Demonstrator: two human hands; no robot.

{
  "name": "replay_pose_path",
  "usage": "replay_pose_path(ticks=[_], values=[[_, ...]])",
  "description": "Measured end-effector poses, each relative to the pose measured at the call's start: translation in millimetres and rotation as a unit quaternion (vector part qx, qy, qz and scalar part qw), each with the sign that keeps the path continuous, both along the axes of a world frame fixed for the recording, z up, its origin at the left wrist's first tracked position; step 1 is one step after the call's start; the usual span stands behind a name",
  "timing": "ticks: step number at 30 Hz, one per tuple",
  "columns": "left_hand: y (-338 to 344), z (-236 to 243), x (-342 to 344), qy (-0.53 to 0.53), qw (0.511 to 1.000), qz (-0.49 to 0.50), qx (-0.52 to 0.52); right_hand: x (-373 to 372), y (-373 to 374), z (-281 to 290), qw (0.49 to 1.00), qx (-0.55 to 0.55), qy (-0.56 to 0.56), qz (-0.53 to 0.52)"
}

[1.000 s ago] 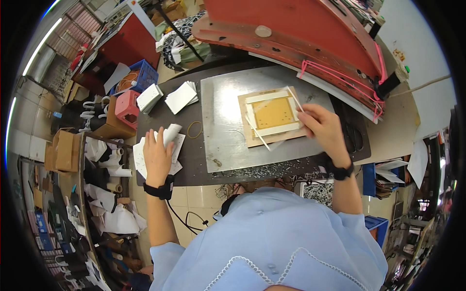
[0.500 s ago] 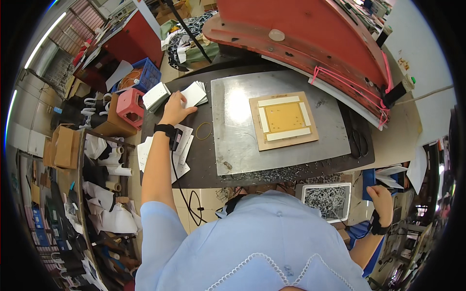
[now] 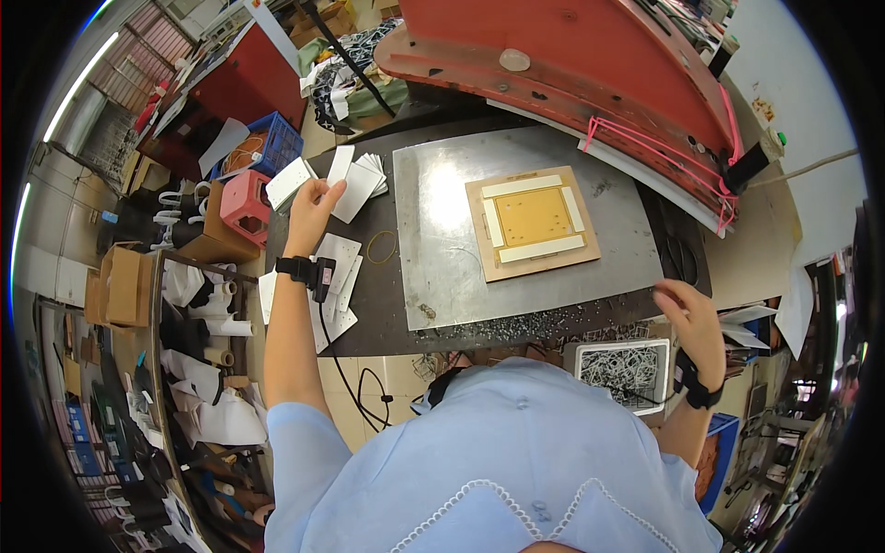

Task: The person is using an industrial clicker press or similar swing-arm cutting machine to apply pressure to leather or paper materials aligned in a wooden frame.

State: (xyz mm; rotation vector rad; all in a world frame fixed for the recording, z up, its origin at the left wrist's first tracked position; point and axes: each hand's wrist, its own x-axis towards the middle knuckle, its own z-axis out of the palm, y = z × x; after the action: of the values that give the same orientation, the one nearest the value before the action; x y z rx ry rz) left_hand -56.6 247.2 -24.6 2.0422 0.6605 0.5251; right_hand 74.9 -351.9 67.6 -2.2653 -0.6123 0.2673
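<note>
Head view: a white card is held pinched in the left hand, raised over the desk left of the steel plate, beside a stack of white cards. The right hand is seen off the plate's near right corner, fingers loosely curled, nothing held; a brown board with white strips lies on the plate.

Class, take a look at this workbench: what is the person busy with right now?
A person in a light blue shirt stands at a dark workbench. Their left hand holds a white rectangular card lifted from a stack of white cards. Their right hand hovers at the bench's right edge, above a white bin of scraps. A square brown board with white strips lies on a grey metal plate.
</note>
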Motion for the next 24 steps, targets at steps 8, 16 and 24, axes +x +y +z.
replay_pose_path(ticks=[8, 16, 24], values=[[-186, 80, -6, -0.093, 0.947, -0.179, 0.251, -3, 110, -11, 0.922, 0.226, 0.268, 0.167], [-278, 56, -5, -0.097, 0.920, -0.275, 0.262, -1, 111, -40, 0.929, 0.174, 0.295, 0.138], [-250, 37, 38, -0.038, 0.929, -0.242, 0.276, 53, 121, -55, 0.951, 0.187, 0.244, 0.024]])
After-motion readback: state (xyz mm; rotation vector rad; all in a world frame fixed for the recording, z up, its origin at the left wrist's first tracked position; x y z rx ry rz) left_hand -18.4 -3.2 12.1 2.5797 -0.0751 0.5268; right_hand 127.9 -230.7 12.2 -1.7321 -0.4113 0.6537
